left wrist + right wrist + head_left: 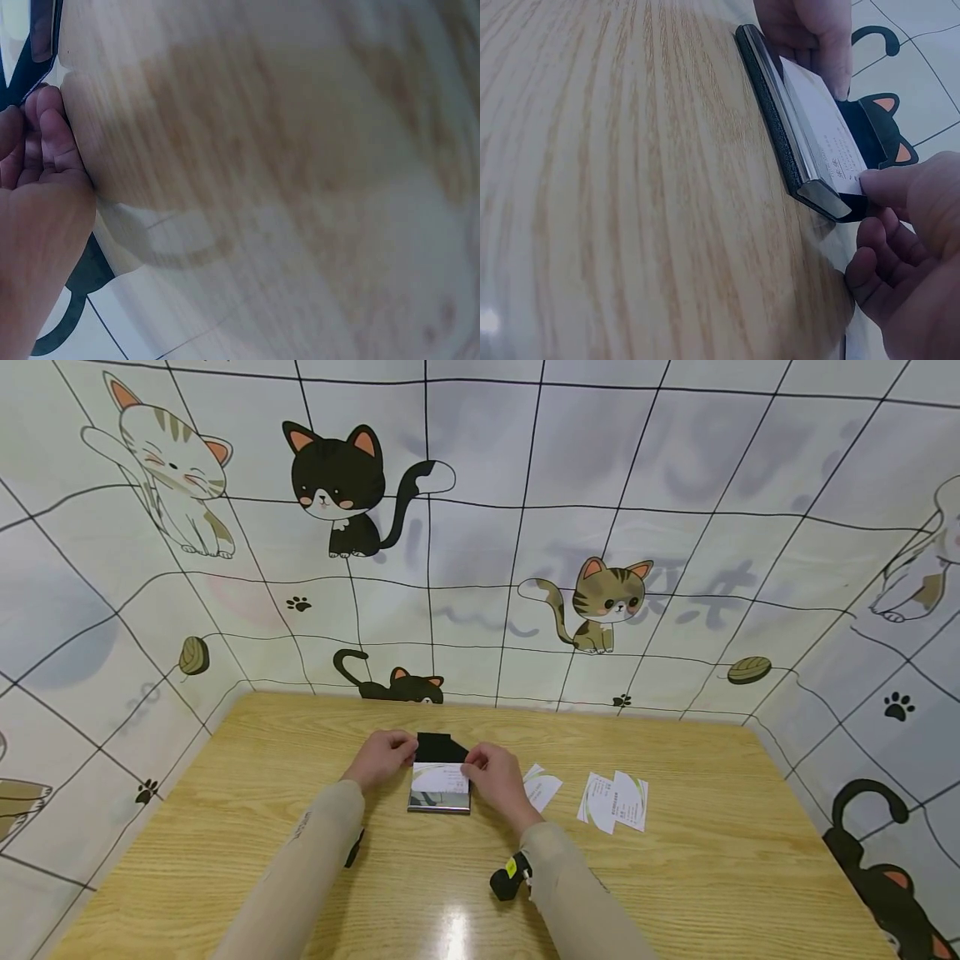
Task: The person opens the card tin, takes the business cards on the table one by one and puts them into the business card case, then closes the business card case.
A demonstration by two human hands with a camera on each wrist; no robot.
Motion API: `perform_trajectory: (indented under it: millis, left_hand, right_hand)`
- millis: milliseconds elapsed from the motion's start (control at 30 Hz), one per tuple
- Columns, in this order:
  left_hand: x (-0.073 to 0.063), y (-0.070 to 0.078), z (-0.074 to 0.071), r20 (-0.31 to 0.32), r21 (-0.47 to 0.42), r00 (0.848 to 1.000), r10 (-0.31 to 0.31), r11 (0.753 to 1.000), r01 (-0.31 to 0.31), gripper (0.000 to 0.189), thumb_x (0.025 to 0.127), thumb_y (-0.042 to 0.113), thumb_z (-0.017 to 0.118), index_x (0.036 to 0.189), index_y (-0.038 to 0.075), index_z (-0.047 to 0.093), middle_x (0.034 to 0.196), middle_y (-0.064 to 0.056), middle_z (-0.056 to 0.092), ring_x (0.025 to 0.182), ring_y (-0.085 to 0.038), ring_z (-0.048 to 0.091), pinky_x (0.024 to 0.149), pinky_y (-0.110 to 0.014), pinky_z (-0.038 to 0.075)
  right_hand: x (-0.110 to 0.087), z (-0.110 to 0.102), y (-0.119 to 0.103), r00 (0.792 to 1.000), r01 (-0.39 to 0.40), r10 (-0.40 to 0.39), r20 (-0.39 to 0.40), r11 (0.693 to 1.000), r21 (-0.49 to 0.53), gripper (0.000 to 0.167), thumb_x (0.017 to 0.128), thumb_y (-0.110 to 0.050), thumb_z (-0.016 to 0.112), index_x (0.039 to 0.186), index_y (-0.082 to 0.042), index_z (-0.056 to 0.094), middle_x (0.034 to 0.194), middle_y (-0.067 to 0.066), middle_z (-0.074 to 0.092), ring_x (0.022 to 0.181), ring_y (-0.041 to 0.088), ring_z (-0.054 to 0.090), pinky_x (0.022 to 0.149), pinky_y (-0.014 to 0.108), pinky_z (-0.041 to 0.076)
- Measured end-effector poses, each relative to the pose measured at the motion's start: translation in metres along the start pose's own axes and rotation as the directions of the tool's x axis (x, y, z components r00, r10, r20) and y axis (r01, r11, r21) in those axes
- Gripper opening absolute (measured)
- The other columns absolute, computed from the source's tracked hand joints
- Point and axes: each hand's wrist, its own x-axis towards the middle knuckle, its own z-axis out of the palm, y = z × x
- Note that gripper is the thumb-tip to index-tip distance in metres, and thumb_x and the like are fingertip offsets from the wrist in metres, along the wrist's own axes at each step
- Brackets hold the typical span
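A business card case lies on the table with its black flap folded back and its shiny metal tray towards me. A white printed business card sits partly in the tray. My right hand pinches the card's right edge; in the right wrist view the thumb presses on its corner. At the flap's left edge, my left hand holds on with curled fingers, as the left wrist view partly shows. Several loose business cards lie right of my right hand.
The wooden table meets a cat-patterned cloth wall at the back and sides. A black wrist-worn device with a yellow mark sits under my right forearm. Light glares off the table's front.
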Motion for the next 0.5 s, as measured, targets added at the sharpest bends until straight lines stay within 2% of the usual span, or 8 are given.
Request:
perform_trajectory:
  millis: [500]
  left_hand:
    - [-0.0013,0.0001,0.0009,0.0,-0.03,1.0,0.008,0.999,-0.008,0.023,0.108,0.013,0.056,0.095,0.004,0.072,0.082,-0.003,0.067,0.083,-0.017,0.059,0.087,-0.036,0.045]
  right_hand:
    - [-0.0026,-0.0043,-0.0006,0.992,0.046,-0.032,0.121,0.992,-0.119,0.009,0.09,-0.01,0.077,0.083,-0.008,0.072,0.071,-0.002,0.062,0.066,0.011,0.051,0.065,0.028,0.045]
